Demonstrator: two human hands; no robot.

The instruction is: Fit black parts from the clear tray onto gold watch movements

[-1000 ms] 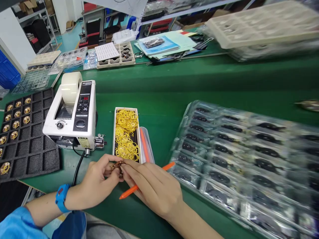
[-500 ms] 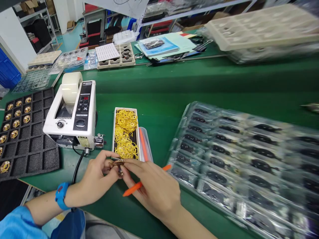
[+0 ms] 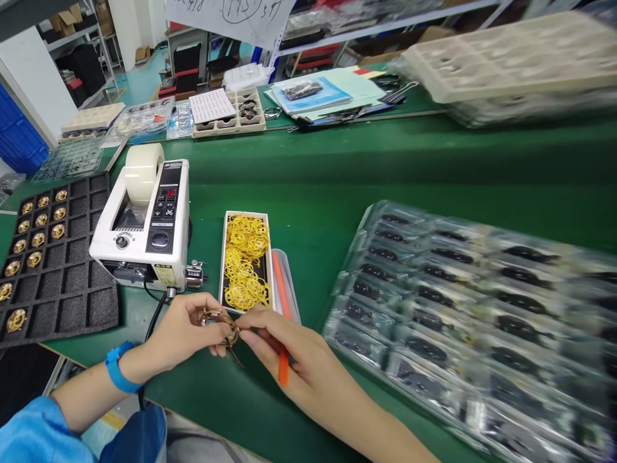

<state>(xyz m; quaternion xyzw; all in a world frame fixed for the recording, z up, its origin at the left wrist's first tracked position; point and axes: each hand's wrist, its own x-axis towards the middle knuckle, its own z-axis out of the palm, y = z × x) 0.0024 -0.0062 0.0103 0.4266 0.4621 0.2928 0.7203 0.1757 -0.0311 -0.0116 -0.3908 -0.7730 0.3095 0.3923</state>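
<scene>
My left hand (image 3: 186, 331), with a blue band at the wrist, is closed around a gold-coloured round metal part (image 3: 231, 331), gripped between thumb and fingers. Fingers cover much of that part, and a thin strip hangs below it. My right hand (image 3: 303, 363) is closed, thumb and index fingertips meeting at the part's right edge. An orange pen-like stick (image 3: 283, 368) is tucked among the right fingers, partly hidden. Just beyond the hands stands a white box (image 3: 223, 257) of thin yellow rings (image 3: 245, 283). Beside it, another orange stick (image 3: 280, 276) lies on a clear tray (image 3: 292, 292).
A white tape dispenser (image 3: 168, 238) stands left of the box. Farther left, a black foam tray (image 3: 67, 283) holds several gold round parts (image 3: 33, 259). A clear tray of bagged black parts (image 3: 357, 276) covers the right side. Papers (image 3: 332, 96) and beige trays (image 3: 511, 58) line the back.
The orange stick in my right hand has swung from slanting across the fingers to nearly upright. My right fingertips have shifted to the part's right edge, and a thin strip now shows below it.
</scene>
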